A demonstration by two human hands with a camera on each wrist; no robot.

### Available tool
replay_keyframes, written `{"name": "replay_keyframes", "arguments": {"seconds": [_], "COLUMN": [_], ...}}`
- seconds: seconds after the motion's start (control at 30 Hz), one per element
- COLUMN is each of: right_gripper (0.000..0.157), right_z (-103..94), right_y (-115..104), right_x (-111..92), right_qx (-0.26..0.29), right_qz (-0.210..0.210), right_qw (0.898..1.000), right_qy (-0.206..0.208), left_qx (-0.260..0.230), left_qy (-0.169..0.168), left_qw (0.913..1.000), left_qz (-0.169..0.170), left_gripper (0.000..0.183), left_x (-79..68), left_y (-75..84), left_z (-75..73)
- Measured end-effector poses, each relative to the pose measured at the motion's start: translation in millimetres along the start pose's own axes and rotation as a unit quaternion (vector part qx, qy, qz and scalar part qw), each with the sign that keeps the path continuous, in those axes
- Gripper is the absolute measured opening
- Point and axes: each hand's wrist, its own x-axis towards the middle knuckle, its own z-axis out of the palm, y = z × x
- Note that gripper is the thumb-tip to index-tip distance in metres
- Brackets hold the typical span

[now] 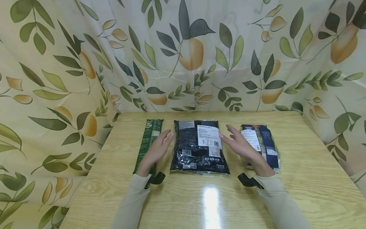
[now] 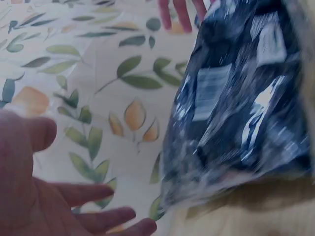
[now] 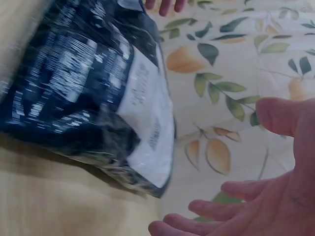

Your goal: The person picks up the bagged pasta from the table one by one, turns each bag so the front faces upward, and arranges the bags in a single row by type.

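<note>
A dark plastic bag (image 1: 188, 140) with white printed labels lies flat on the wooden table, between the two hands. Just off its left side is my left hand (image 1: 159, 148), fingers extended and holding nothing. On the other side my right hand (image 1: 239, 143) is open too, its fingertips near the bag's white label (image 1: 208, 136). In the left wrist view the spread fingers (image 2: 106, 219) stand apart from the bag's clear crinkled edge (image 2: 172, 182). The right wrist view likewise has a gap between the bag (image 3: 88, 88) and the fingers (image 3: 216, 209).
A long narrow green packet (image 1: 145, 140) lies left of the dark bag, partly behind the left hand. To the right is a blue clear-sided packet (image 1: 266, 143), partly covered by the right forearm. A leaf-and-fruit patterned curtain (image 1: 200, 79) borders the table (image 1: 183, 203).
</note>
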Motion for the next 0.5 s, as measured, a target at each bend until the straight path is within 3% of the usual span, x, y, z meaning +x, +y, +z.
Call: {"name": "replay_keyframes", "arguments": {"seconds": [0.13, 0.27, 0.4, 0.5], "right_gripper": [0.085, 0.083, 0.079, 0.08], "right_z": [3.9, 8.7, 12.4, 13.9], "right_y": [9, 14, 18, 20], "right_x": [-2, -5, -7, -8], "right_qx": [0.059, 0.118, 0.2, 0.249], "right_qz": [0.021, 0.044, 0.062, 0.072], "right_qw": [0.997, 0.99, 0.975, 0.962], "right_qy": [-0.034, -0.058, -0.075, -0.084], "left_qx": [-0.075, -0.144, -0.221, -0.249], "left_qy": [-0.005, -0.018, -0.032, -0.033], "left_qw": [0.9964, 0.9865, 0.97, 0.9623], "left_qz": [-0.04, -0.076, -0.096, -0.103], "left_gripper": [0.068, 0.071, 0.072, 0.072], "left_x": [-4.4, -6.3, -6.0, -5.5], "left_y": [-5.1, -10.4, -13.6, -15.5], "left_z": [6.7, 15.7, 22.9, 25.8]}}
